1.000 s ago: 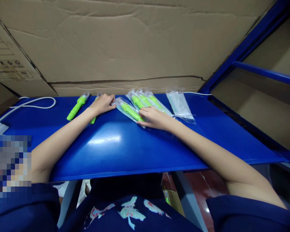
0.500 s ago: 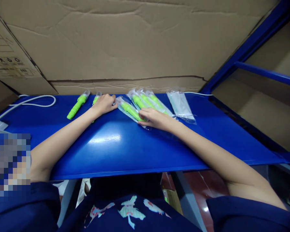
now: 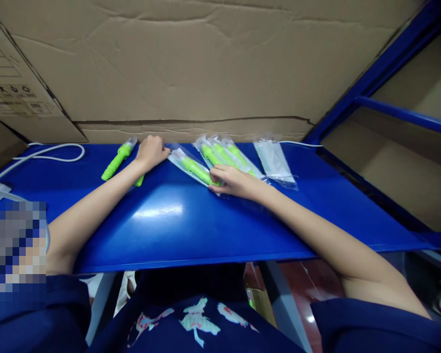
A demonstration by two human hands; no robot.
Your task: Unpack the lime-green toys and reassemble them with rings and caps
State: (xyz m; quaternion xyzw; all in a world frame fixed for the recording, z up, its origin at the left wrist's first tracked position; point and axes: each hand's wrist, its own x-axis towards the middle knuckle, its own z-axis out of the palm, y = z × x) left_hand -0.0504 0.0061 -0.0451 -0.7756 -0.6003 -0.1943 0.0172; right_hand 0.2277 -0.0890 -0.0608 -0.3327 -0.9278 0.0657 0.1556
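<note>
A bright green ribbed plastic stick (image 3: 195, 169) with a clear end lies in a clear plastic bag (image 3: 175, 155) on the blue table. My left hand (image 3: 152, 151) is closed, its fingertips pinching the bag's far left end. At the near right end, my right hand (image 3: 230, 180) grips the bag and the stick's lower end between thumb and fingers. Partly hidden under my left hand is an unbagged green stick (image 3: 139, 181). Another loose green stick with a clear cap (image 3: 117, 161) rests farther left.
Right of the bag, several bagged green sticks (image 3: 226, 151) lie side by side. Beyond them is a pile of flat clear bags (image 3: 275, 159). A white cable (image 3: 71, 159) loops at the left. Cardboard (image 3: 206, 68) walls the back, and a blue frame bar (image 3: 400, 115) stands at the right.
My left hand has moved left and slightly away from me, drawing the bag's end outward past the stick. More of the loose stick's lower end shows. My right hand has barely moved.
</note>
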